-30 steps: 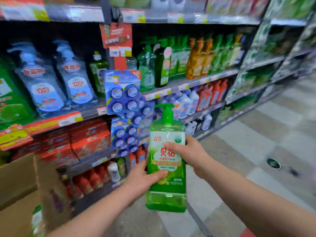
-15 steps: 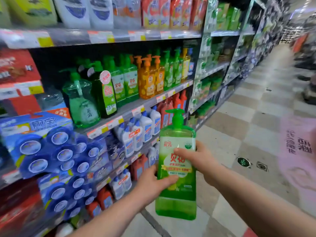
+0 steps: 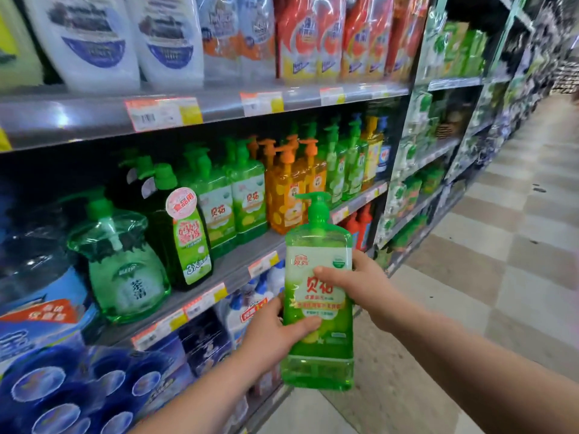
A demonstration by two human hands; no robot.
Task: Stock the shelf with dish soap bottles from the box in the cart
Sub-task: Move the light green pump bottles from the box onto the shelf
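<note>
A tall green dish soap bottle [image 3: 318, 349] with a pump top is upright in the air in front of the shelving. My left hand [image 3: 271, 333] grips its lower left side, thumb across the label. My right hand [image 3: 360, 281] grips its upper right side, thumb on the front. Matching green bottles [image 3: 233, 203] stand on the middle shelf [image 3: 225, 266], just up and left of the held one. Neither the box nor the cart is in view.
Orange pump bottles [image 3: 289, 195] stand right of the green ones, and dark green bottles [image 3: 185, 236] and a clear green one [image 3: 122, 261] to their left. Refill pouches fill the top shelf [image 3: 219, 104]. Blue packs [image 3: 62, 380] hang at lower left. The tiled aisle [image 3: 501, 261] runs to the right.
My view has swung up and right along the shelving, and the box at lower left has left the frame. The bottle, held in both hands, has come closer to the middle shelf.
</note>
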